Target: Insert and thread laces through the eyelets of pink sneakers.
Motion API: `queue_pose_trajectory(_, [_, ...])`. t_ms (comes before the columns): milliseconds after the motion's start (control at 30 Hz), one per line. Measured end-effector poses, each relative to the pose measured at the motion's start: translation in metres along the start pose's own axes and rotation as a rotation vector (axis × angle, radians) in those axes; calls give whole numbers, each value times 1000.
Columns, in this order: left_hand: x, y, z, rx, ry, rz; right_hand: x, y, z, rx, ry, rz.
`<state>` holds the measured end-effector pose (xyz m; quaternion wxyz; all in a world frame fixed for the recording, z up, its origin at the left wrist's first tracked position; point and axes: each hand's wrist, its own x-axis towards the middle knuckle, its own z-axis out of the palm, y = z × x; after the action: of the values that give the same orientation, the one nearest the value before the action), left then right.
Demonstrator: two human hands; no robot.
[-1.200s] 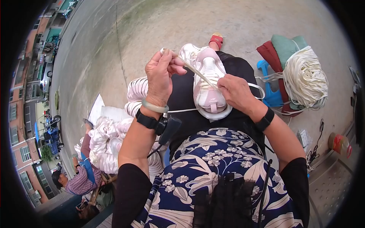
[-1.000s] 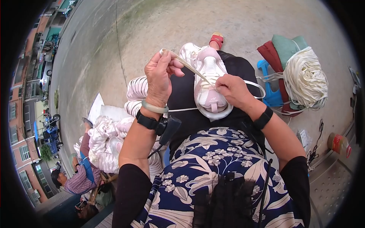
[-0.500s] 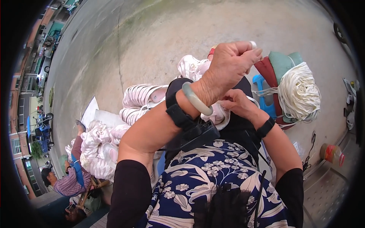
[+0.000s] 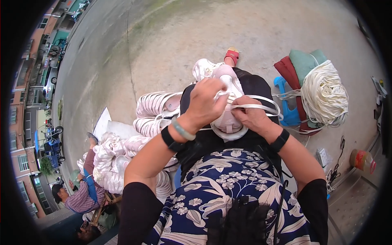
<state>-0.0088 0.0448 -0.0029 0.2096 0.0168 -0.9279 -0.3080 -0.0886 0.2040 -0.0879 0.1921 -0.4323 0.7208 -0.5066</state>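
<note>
A pale pink and white sneaker (image 4: 228,121) rests on my lap, heel toward me. My left hand (image 4: 206,100) is closed at the far side of its lacing, with a bit of white lace at the fingertips. Across the shoe opening, my right hand (image 4: 250,113) pinches a white shoelace (image 4: 263,107), which loops out to the right past my knee. The eyelets between my hands are partly hidden by my fingers. Just beyond the toe lies another pale shoe (image 4: 203,69).
Several laced sneakers (image 4: 153,112) and a heap of white-pink shoes (image 4: 112,159) are at the left. On the right, a blue stool (image 4: 289,112) bears red and green cushions with a thick bundle of white laces (image 4: 324,94). A person (image 4: 83,196) sits far left; a plastic jar (image 4: 361,160) is at right.
My left hand has come down from its raised place to the shoe's lacing. The sneaker shows more fully now, and the lace loop has swung out over my right hand.
</note>
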Motion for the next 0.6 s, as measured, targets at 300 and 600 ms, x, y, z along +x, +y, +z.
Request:
queue_pose_trajectory(300, [-68,-15,23,138,-24,-34,0,0,12,-63,62,54])
queue_pose_trajectory(600, [-57,-28,38,-34,-48,-47,5,2,16,-74,-7,64])
